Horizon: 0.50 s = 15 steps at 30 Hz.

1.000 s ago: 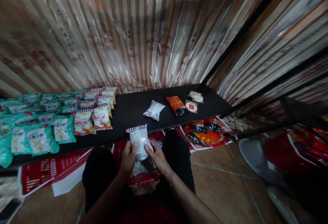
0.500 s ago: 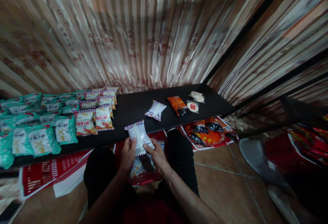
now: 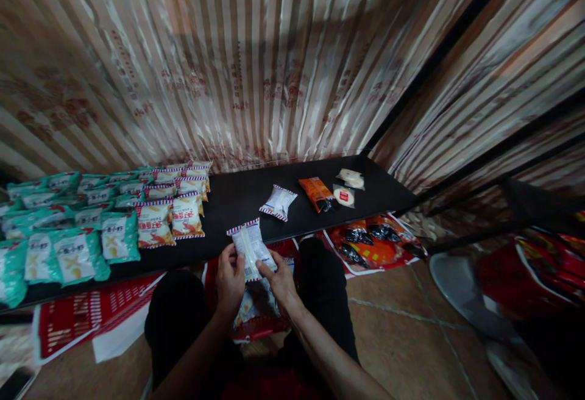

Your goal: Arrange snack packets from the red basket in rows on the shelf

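Between my knees, my left hand (image 3: 231,279) and my right hand (image 3: 278,278) both grip one snack bag (image 3: 250,247), its pale printed back turned up and its ends edged in red-and-blue stripes. The left fingers close on its left side, the right thumb presses its lower right. Beneath it stands a red basket (image 3: 261,332) with more such bags inside. A similar bag (image 3: 278,202) lies on the black shelf (image 3: 237,196) just beyond my hands. To the left, several striped-edge bags (image 3: 155,223) stand in rows beside teal snack bags (image 3: 77,255).
On the shelf's right lie an orange-and-black packet (image 3: 317,193) and white round items in clear wrappers (image 3: 343,196). Below is a red basket of orange packets (image 3: 375,239). A grey stool (image 3: 457,284) stands at right. A striped curtain (image 3: 274,64) hangs behind.
The view has tilted slightly, so the shelf and bags appear a little lower. Both hands still hold the same bag, with hardly any change in grip.
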Motion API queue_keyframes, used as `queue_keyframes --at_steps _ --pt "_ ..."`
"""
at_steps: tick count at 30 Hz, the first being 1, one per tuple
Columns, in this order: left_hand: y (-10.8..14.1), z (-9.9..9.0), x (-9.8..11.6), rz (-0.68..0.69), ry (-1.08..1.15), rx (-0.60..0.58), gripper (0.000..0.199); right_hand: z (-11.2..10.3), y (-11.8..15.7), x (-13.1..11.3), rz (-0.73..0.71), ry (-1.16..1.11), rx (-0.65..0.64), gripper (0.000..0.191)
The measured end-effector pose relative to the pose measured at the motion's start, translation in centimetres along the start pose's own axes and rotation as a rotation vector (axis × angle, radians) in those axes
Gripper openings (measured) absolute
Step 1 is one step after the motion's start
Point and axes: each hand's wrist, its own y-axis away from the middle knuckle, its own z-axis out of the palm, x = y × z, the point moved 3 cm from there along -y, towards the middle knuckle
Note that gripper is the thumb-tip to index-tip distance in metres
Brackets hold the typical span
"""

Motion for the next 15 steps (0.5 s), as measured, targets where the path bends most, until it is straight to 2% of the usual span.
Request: queue_keyframes --at_steps 5,10,13,15 --pt "-0.4 0.1 1.2 0.096 -0.078 0.026 0.034 0.0 -0.5 -0.3 -0.047 0.039 -0.004 0.046" --pt "-1.6 0.5 2.0 0.115 -0.081 0.04 0.032 0.1 -1.4 -1.2 -0.146 0.153 0.022 0.04" --pt "-2.6 0.9 2.7 0.095 -0.01 -0.008 0.033 0.1 -1.8 -2.3 -0.243 0.333 0.051 0.039" --pt "-3.2 1.1 3.0 0.028 0.089 -0.079 0.038 0.0 -1.9 -3.3 -0.347 0.479 0.067 0.04"
